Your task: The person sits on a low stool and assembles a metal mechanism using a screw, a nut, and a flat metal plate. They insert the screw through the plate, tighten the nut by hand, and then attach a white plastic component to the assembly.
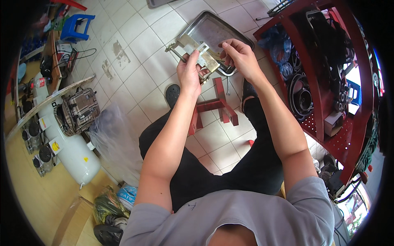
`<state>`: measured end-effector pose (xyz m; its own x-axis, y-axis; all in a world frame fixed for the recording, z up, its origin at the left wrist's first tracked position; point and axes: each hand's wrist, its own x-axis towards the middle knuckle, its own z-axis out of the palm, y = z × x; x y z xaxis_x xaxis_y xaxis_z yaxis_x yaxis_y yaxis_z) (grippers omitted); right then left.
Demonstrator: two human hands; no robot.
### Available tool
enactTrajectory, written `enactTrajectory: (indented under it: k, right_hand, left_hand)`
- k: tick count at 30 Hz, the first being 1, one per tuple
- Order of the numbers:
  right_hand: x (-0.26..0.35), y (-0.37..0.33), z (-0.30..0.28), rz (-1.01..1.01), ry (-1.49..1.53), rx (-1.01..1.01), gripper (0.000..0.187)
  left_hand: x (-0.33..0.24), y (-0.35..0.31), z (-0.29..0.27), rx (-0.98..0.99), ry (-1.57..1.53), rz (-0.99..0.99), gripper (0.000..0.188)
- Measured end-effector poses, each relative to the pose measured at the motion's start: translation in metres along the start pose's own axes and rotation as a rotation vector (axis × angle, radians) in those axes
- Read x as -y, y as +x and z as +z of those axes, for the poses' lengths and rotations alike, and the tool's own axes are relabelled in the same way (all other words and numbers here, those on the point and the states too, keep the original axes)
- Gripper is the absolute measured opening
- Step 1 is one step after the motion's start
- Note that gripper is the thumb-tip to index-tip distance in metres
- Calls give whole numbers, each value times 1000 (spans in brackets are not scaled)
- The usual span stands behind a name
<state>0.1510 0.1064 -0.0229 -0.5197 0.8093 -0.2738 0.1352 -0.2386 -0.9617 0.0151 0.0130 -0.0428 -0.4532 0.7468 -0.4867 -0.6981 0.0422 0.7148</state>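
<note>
My left hand (pixel 190 74) is closed round a flat metal bracket (pixel 210 62) with worn, yellowish-silver plates. A rod (pixel 175 53) runs along the bracket's left side. The thumb presses on the bracket's face, and the fingers go out of sight beneath it. Just right of the bracket is my right hand (pixel 243 61), its thumb and forefinger closed together and the other fingers curled. Whatever lies between those fingertips is too small or hidden to make out. Beyond and below both hands rests a grey metal tray (pixel 236 33) on the floor.
A red metal stand (pixel 211 105) sits between my feet, with a slim spanner (pixel 228 87) near it. At right rises a red shelf rack (pixel 314 82) holding parts. On the left are a white air compressor tank (pixel 74 158), a plaid bag (pixel 82 110) and a blue stool (pixel 77 28).
</note>
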Motion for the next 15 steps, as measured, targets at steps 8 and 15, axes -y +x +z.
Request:
enactTrajectory:
  k: [8,15]
  right_hand:
    - [-2,-2,3,0,-80,18,27]
    - [0,-4,5,6,-218,65,27]
  left_hand:
    - [2,0,1,51,53,23,19]
    - [8,-1,-1,120,176,28,27]
